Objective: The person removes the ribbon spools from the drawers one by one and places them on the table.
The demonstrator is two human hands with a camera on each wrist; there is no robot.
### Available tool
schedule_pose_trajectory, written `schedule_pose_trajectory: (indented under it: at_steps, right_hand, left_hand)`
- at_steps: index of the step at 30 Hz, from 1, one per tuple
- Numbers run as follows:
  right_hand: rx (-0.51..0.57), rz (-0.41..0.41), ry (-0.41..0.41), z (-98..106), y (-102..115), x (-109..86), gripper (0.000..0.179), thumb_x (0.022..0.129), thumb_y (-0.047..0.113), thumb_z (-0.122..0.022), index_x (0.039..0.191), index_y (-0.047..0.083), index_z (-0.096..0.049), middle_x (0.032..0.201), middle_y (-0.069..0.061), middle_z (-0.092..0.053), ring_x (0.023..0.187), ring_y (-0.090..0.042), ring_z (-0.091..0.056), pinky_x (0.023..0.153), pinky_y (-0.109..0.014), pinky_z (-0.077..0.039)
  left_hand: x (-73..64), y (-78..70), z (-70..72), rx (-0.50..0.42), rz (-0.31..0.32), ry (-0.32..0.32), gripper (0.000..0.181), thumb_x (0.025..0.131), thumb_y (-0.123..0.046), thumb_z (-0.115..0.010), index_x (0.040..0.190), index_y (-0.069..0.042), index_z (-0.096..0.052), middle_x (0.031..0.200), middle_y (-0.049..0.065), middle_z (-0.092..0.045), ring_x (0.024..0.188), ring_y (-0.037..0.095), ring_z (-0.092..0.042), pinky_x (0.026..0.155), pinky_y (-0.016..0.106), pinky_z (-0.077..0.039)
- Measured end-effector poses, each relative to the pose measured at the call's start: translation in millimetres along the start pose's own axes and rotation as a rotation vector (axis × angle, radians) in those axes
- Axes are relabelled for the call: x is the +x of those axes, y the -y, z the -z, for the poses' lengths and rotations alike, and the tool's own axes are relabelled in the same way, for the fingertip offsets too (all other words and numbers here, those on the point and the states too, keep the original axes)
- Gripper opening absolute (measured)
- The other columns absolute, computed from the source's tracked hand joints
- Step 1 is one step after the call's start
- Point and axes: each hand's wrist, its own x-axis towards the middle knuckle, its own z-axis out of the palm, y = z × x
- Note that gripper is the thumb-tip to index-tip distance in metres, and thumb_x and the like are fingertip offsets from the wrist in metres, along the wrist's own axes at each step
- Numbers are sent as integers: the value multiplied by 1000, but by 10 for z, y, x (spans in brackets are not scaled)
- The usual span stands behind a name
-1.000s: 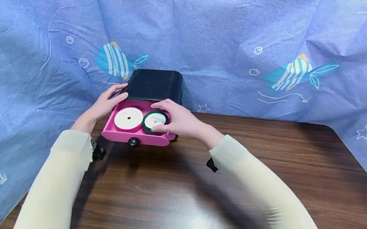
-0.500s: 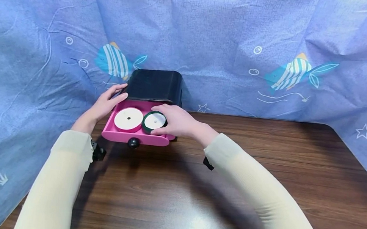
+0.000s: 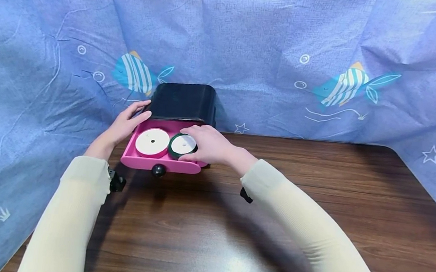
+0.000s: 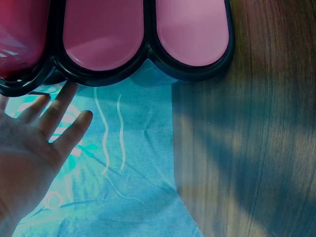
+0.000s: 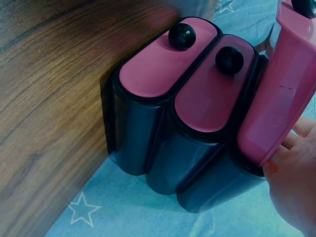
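A black drawer unit with three pink drawers stands at the back left, its top drawer pulled out. Inside the drawer, a white-faced spool of pink ribbon lies flat on the left. Beside it is a white-faced spool of dark green ribbon. My right hand reaches over the drawer's right side, with thumb and fingers around the green spool's right edge. My left hand rests against the unit's left side, fingers extended. In the left wrist view, the left hand's fingertips are right at the unit's black frame.
The two lower drawers are shut, each with a black round knob. A brown wooden table stretches to the front and right. Behind the unit hangs a blue cloth printed with fish.
My right hand has lowered slightly and shifted left, its thumb and fingers closing in around the green ribbon spool. The left hand and the drawer keep their places.
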Motion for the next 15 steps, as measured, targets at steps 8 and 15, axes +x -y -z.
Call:
schedule_pose_trajectory:
  at_steps: [8, 15]
  right_hand:
    - [-4, 5, -55, -39, -17, -6, 69, 83, 48, -73, 136, 10, -55, 129, -3, -59, 118, -17, -51, 103, -30, -33]
    - [31, 10, -97, -19, -13, -25, 70, 81, 48, -75, 137, 11, -54, 130, -1, -57, 119, -13, -50, 97, -30, -40]
  left_hand:
    - [5, 14, 1, -6, -1, -1, 62, 101, -30, -50, 152, -3, -27, 156, 24, -19, 144, 39, -11, 110, 59, -15]
    - [9, 8, 0, -6, -2, 0, 63, 100, -30, -50, 152, -3, -27, 156, 24, -18, 144, 38, -11, 109, 59, -16]
